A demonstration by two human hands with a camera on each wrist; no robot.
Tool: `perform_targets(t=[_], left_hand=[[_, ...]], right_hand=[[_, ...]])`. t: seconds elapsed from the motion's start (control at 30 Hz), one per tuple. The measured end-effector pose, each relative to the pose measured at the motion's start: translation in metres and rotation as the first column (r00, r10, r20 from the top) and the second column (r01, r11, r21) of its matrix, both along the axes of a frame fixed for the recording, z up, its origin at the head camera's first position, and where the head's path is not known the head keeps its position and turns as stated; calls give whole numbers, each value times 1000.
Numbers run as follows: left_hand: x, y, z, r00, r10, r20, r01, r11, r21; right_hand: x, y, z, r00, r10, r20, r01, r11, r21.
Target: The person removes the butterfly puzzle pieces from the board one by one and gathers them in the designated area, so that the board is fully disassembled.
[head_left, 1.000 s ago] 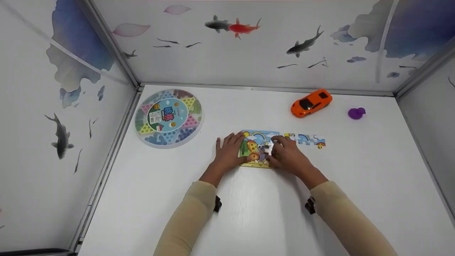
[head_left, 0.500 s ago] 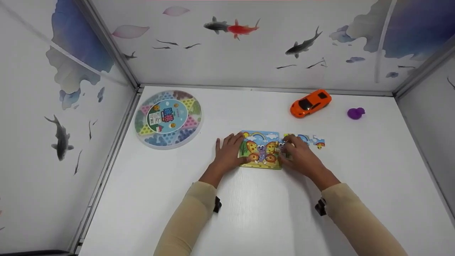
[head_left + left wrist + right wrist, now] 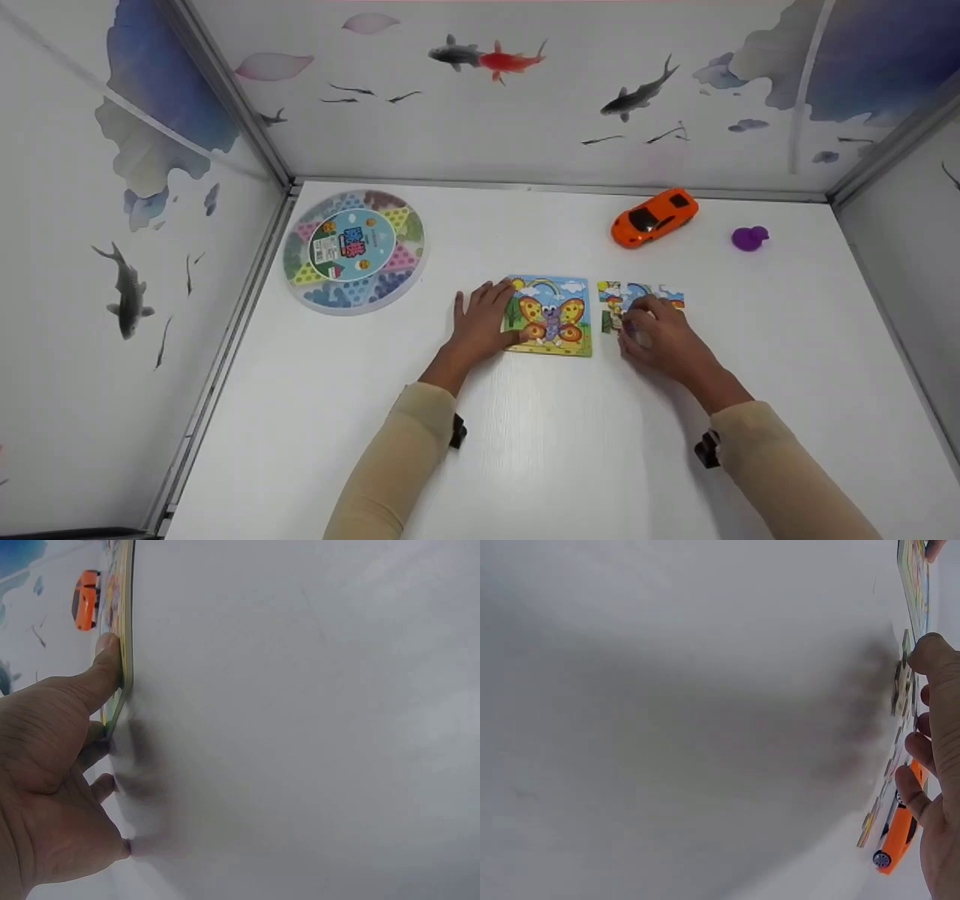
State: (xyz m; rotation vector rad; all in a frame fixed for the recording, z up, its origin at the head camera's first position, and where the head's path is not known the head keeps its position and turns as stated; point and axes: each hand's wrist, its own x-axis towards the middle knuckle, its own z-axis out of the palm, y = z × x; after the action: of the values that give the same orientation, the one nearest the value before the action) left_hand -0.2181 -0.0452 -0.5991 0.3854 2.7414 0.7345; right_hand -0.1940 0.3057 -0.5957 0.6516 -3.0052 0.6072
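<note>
A square puzzle board with a butterfly picture lies flat on the table. My left hand rests at its left edge, fingers extended and spread, the thumb lying on the board's face. In the left wrist view, that thumb presses on the board near its edge. Right of the board, loose puzzle pieces lie close together. Over them my right hand pinches a puzzle piece with a purple patch between thumb and fingertips, low at the table. The hand hides part of the loose pieces.
A round Chinese checkers set lies at the back left. An orange toy car and a purple toy duck stand at the back right. Printed walls enclose the table.
My right hand has moved right, off the board to the loose pieces, carrying the puzzle piece along. The butterfly on the board is now uncovered. My left hand has stayed in place.
</note>
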Motion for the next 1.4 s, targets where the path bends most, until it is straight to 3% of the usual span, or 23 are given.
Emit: perform_targets(t=[0.3, 0.6, 1.13, 1.4], left_hand=[[1, -1, -1, 1000, 3, 3, -3, 1000, 3], [1, -3, -2, 1000, -2, 1, 2, 1000, -2], [2, 0, 2, 1000, -5, 2, 5, 1000, -8], [1, 0, 1, 1000, -1, 5, 1, 1000, -10]], right_hand=[[8, 24, 0, 998, -57, 33, 56, 998, 25], [11, 30, -2, 994, -87, 70, 85, 996, 33], [9, 23, -6, 997, -48, 58, 47, 999, 20], [8, 22, -4, 998, -38, 53, 35, 997, 62]])
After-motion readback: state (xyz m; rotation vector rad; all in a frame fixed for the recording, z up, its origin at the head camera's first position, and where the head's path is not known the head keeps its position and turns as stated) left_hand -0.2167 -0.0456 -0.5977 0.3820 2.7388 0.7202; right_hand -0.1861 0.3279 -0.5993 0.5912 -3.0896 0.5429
